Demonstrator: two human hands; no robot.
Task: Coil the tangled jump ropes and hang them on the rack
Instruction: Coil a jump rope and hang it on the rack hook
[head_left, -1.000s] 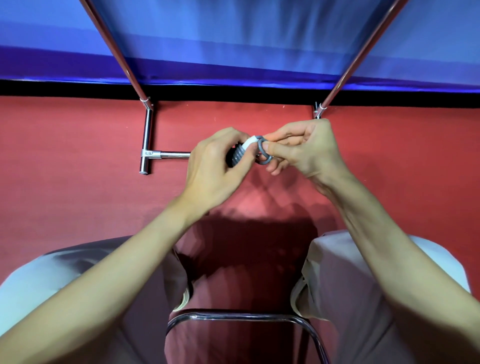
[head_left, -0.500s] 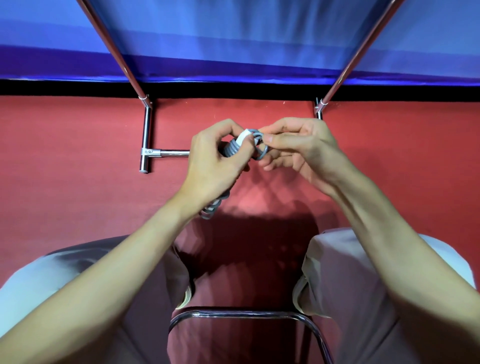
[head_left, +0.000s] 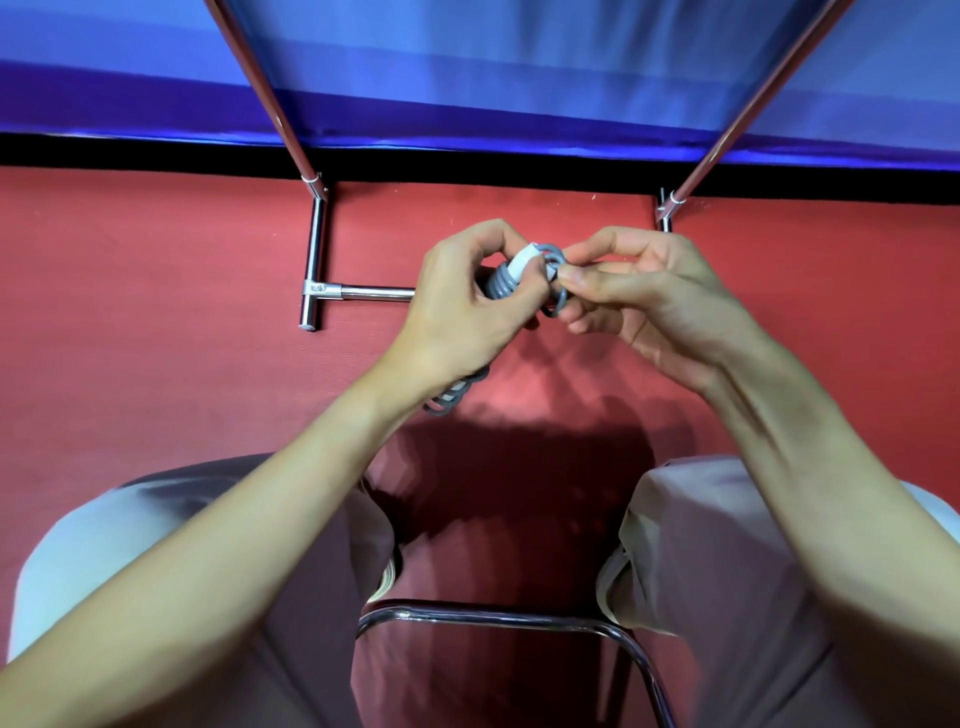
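Here a grey coiled jump rope (head_left: 503, 278) with a white handle end (head_left: 525, 258) is held in the air above the red carpeted floor (head_left: 156, 364), between both hands. The left hand (head_left: 470, 312) grips the bundle; the right hand (head_left: 639, 296) pinches a loop. Behind stands the chrome tubular rack (head_left: 314, 260).

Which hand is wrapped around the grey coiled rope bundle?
The left hand grips the coiled rope; the right hand only pinches its loose end loop.
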